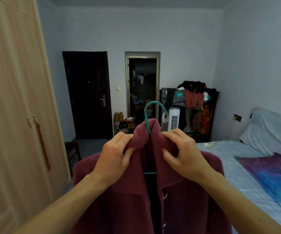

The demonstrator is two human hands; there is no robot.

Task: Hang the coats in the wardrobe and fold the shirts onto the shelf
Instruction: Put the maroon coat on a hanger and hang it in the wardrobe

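In front of me, at chest height, I note a maroon coat (183,200) draped on a teal hanger (146,119), its hook rising above the collar. My left hand (114,159) pinches the left collar fold, fingers curled closed on the fabric. My right hand (185,154) grips the right collar side, thumb pressed against the cloth. The coat front hangs open. The wardrobe (18,115) stands to my left, doors closed. A bed (234,166) lies to my right, a loaded clothes rack (197,105) beyond.
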